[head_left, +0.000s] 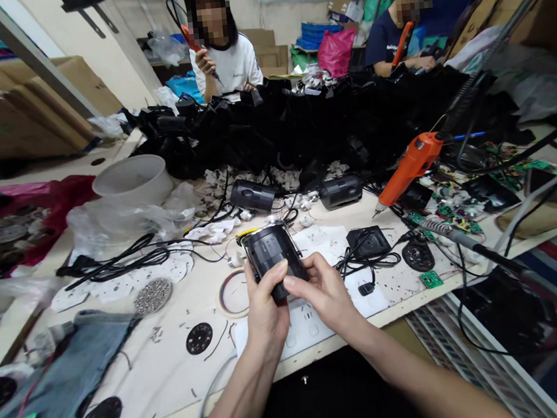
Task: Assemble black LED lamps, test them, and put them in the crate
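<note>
Both my hands are wrapped round a black cylindrical plastic housing [268,241], held just above the near edge of the workbench. My left hand [267,292] grips its left side and my right hand [324,290] its right side, with both thumbs pressed on the near end. A small metallic part shows at its far end. Beyond it lie two similar black housings [252,196] among small white parts. A black square part [368,242] with a coiled cable rests to the right. An orange electric screwdriver [411,166] hangs tip down, further right.
A heap of black parts [300,125] spans the back. Two people [225,59] sit beyond it. Green circuit boards [461,214] lie right; a translucent tub [130,180], black cables [116,263] and a dish of screws [153,295] lie left. A roll of tape [224,296] sits nearby.
</note>
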### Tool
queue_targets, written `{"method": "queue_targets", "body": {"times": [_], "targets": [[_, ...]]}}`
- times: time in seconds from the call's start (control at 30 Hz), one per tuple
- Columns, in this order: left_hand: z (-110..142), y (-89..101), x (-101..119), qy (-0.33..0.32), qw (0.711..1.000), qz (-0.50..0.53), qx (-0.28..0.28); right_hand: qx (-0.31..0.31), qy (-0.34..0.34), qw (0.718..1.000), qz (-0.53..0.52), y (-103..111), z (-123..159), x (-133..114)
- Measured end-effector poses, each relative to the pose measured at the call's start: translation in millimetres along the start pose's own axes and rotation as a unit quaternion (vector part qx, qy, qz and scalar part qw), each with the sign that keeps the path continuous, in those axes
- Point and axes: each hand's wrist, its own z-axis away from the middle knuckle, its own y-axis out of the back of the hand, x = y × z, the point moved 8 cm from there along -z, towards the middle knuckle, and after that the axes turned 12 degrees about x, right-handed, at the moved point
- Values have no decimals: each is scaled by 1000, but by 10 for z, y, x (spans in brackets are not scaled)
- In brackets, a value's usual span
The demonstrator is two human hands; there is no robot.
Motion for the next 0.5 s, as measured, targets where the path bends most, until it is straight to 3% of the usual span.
{"method": "queue_targets", "body": {"times": [0.13, 0.23, 0.4, 0.5], "targets": [[-7, 66, 49, 27, 999, -25, -31, -40, 49, 994, 94, 1, 44, -140], [31, 130, 150, 7, 996, -53, -66, -85, 65, 987, 119, 56, 2, -264], [171, 171, 208, -49, 984, -117, -128, -61, 137, 987, 60, 205, -73, -567], [209, 180, 189, -72, 976, -152, -141, -30, 137, 987, 81, 238, -55, -607]]}}
